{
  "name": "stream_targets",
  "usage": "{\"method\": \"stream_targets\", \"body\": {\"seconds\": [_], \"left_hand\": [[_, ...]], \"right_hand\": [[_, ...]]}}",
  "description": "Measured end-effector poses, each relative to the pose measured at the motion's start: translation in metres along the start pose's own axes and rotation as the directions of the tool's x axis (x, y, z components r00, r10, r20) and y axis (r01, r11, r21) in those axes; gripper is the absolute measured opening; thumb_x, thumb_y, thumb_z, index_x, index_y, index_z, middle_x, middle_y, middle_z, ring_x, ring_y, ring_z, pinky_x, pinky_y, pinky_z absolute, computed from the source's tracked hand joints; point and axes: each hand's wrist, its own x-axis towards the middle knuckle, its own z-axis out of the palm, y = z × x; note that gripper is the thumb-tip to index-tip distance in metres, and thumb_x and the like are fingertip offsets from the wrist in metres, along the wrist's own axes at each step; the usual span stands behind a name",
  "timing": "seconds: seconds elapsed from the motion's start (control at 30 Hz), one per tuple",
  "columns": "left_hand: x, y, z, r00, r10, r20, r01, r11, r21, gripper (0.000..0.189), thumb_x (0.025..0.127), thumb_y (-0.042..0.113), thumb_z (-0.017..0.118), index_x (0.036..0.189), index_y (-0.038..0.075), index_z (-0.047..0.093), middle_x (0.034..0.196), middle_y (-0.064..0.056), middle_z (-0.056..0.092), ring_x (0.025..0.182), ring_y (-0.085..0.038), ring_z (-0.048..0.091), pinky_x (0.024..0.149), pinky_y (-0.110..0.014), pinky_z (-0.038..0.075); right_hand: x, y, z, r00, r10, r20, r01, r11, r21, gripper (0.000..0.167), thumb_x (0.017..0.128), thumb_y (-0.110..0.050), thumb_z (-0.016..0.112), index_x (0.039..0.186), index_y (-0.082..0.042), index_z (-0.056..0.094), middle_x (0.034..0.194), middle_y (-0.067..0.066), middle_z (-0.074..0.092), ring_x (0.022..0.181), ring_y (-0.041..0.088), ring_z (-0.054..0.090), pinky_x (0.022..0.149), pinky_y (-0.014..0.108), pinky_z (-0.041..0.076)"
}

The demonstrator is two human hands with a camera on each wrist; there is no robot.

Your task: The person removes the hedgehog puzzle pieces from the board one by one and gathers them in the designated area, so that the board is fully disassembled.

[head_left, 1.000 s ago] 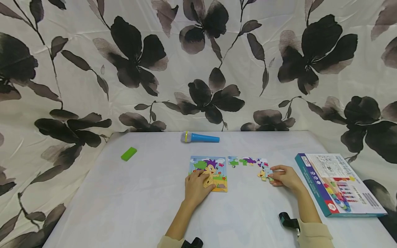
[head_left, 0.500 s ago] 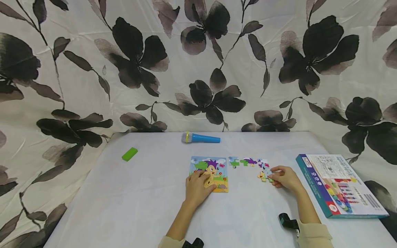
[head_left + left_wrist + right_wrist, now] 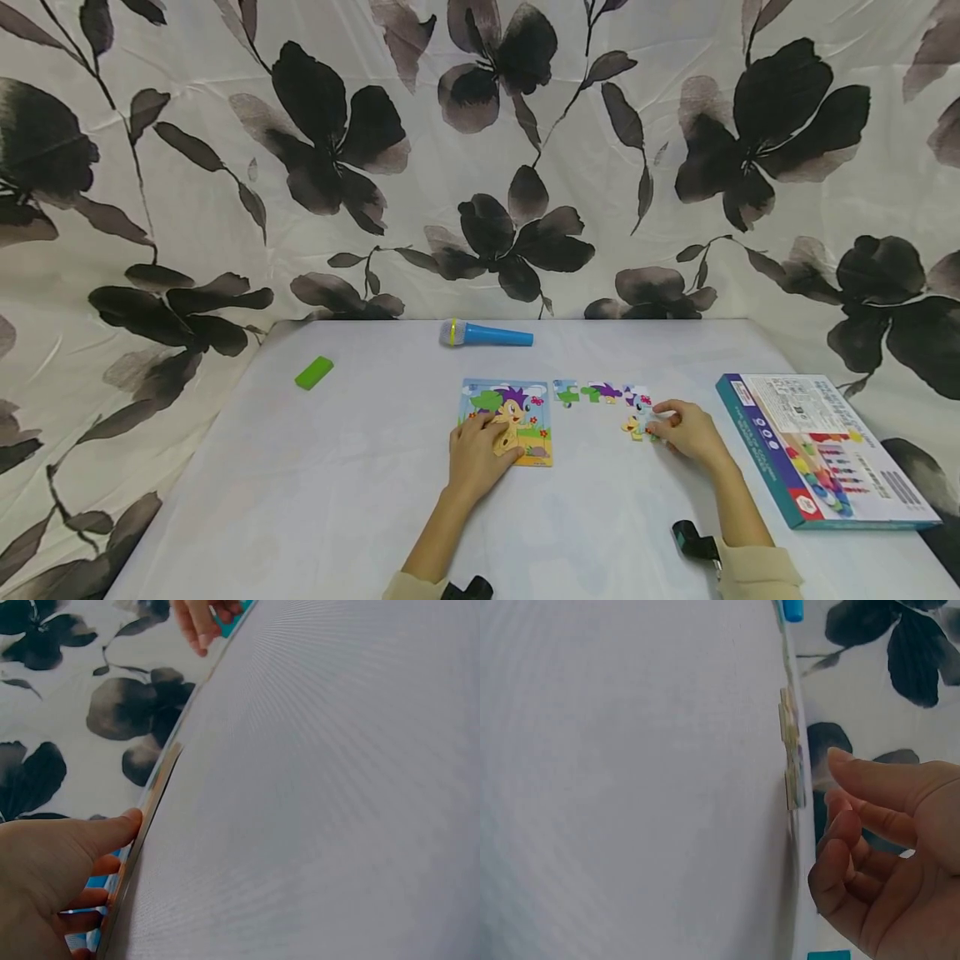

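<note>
In the head view my left hand (image 3: 474, 458) rests on the lower left of a flat picture board (image 3: 531, 417) showing a purple-haired cartoon figure. The left wrist view shows the left thumb (image 3: 129, 825) against the board's near edge, and the other fingers lie over its top. To the board's right lies a bent line of several jigsaw pieces (image 3: 603, 391), running right and then down to a lower piece (image 3: 632, 427). My right hand (image 3: 688, 429) is at the right side of these pieces, fingers loosely bent. In the right wrist view its thumb and fingertips are apart, with nothing visible between them.
A blue toy microphone (image 3: 495, 334) lies at the table's back edge. A green block (image 3: 314, 372) is at the back left. On the right lies a large flat box (image 3: 832, 450), close to the right forearm. A floral cloth (image 3: 420, 167) hangs behind the white table (image 3: 315, 500).
My right hand has shifted slightly left and its fingers have moved a little beside the lower piece. The left hand stays on the board.
</note>
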Motion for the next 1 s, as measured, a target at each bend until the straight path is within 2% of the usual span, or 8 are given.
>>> {"method": "stream_targets", "body": {"seconds": [0.1, 0.3, 0.53, 0.73, 0.87, 1.0], "left_hand": [[0.000, 0.000, -0.001, 1.000, 0.001, -0.001, -0.001, 1.000, 0.003, 0.045, 0.076, 0.038, 0.076, 0.108, 0.007, 0.070, 0.121, -0.014, 0.060, 0.116, -0.034, 0.051, 0.098, -0.054, 0.034], [-0.001, 0.000, 0.000, 1.000, 0.012, -0.001, -0.011, 1.000, 0.017, 0.045, 0.076, 0.037, 0.075, 0.109, 0.007, 0.070, 0.122, -0.015, 0.060, 0.116, -0.035, 0.051, 0.098, -0.055, 0.034], [0.000, -0.001, 0.001, 1.000, 0.013, 0.004, -0.013, 1.000, 0.009, 0.044, 0.077, 0.037, 0.075, 0.109, 0.007, 0.069, 0.123, -0.015, 0.059, 0.117, -0.034, 0.050, 0.099, -0.054, 0.034], [0.000, -0.001, -0.001, 1.000, 0.008, 0.016, -0.008, 1.000, 0.016, 0.044, 0.078, 0.038, 0.074, 0.108, 0.006, 0.071, 0.124, -0.015, 0.059, 0.119, -0.033, 0.050, 0.100, -0.054, 0.033], [-0.001, -0.002, 0.000, 1.000, 0.019, 0.004, -0.019, 1.000, 0.019, 0.043, 0.077, 0.038, 0.075, 0.104, 0.005, 0.072, 0.123, -0.015, 0.059, 0.118, -0.034, 0.050, 0.100, -0.053, 0.033], [-0.002, -0.004, -0.001, 0.999, 0.043, -0.012, -0.043, 0.999, -0.009, 0.039, 0.076, 0.035, 0.076, 0.099, 0.003, 0.073, 0.122, -0.017, 0.060, 0.117, -0.035, 0.051, 0.101, -0.054, 0.033]], "right_hand": [[0.000, -0.011, 0.005, 0.997, -0.077, -0.012, 0.077, 0.997, -0.009, 0.040, 0.087, -0.017, 0.067, 0.114, 0.009, 0.057, 0.075, 0.007, 0.056, 0.064, 0.016, 0.048, 0.054, 0.026, 0.039], [0.010, -0.036, 0.025, 0.984, -0.178, 0.029, 0.175, 0.980, 0.093, 0.039, 0.084, -0.015, 0.069, 0.113, 0.009, 0.058, 0.078, 0.007, 0.059, 0.063, 0.014, 0.053, 0.053, 0.023, 0.045], [0.022, -0.060, 0.057, 0.945, -0.307, 0.112, 0.286, 0.943, 0.171, 0.038, 0.082, -0.013, 0.071, 0.111, 0.010, 0.059, 0.079, 0.007, 0.060, 0.067, 0.013, 0.055, 0.054, 0.023, 0.046], [0.026, -0.084, 0.077, 0.904, -0.404, 0.143, 0.370, 0.904, 0.214, 0.036, 0.083, -0.009, 0.070, 0.110, 0.012, 0.060, 0.082, 0.011, 0.060, 0.072, 0.017, 0.057, 0.057, 0.023, 0.046], [0.035, -0.092, 0.091, 0.885, -0.433, 0.171, 0.391, 0.891, 0.229, 0.037, 0.084, -0.010, 0.069, 0.112, 0.011, 0.059, 0.083, 0.012, 0.062, 0.074, 0.017, 0.058, 0.060, 0.024, 0.047], [0.043, -0.100, 0.104, 0.886, -0.427, 0.180, 0.390, 0.896, 0.211, 0.036, 0.085, -0.013, 0.068, 0.113, 0.009, 0.060, 0.085, 0.011, 0.062, 0.077, 0.017, 0.060, 0.065, 0.025, 0.049]]}}
